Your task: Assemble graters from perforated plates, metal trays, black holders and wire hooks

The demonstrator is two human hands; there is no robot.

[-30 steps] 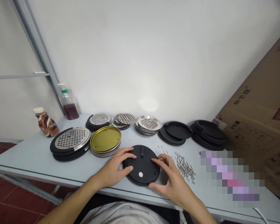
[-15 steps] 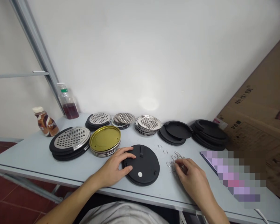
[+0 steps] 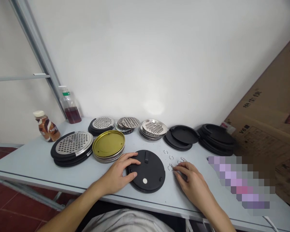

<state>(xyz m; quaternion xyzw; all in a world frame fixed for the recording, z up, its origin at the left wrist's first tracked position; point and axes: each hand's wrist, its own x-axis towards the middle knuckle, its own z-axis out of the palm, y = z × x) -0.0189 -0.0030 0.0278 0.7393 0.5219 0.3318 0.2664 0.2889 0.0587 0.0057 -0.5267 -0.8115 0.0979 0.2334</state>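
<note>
Black disc point(image 3: 149, 169) is laid flat on the surface point(image 3: 62, 175). Its left edge is covered by the left hand point(image 3: 119, 174), spread loosely, thumb and fingers parted, nothing enclosed. Right of the disc, the right hand point(image 3: 190, 180) is curled nearly to a pinch; a wire ring point(image 3: 168, 167) is seen against it, gripped or merely touched cannot be told. Beyond the disc, leftward, a gold plate point(image 3: 108, 144) is stacked; farther beyond, perforated plates point(image 3: 154, 127) are piled.

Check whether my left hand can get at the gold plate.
Likely yes: your left hand rests on the black disc, close to the gold plate, which tops its stack, uncovered.
</note>
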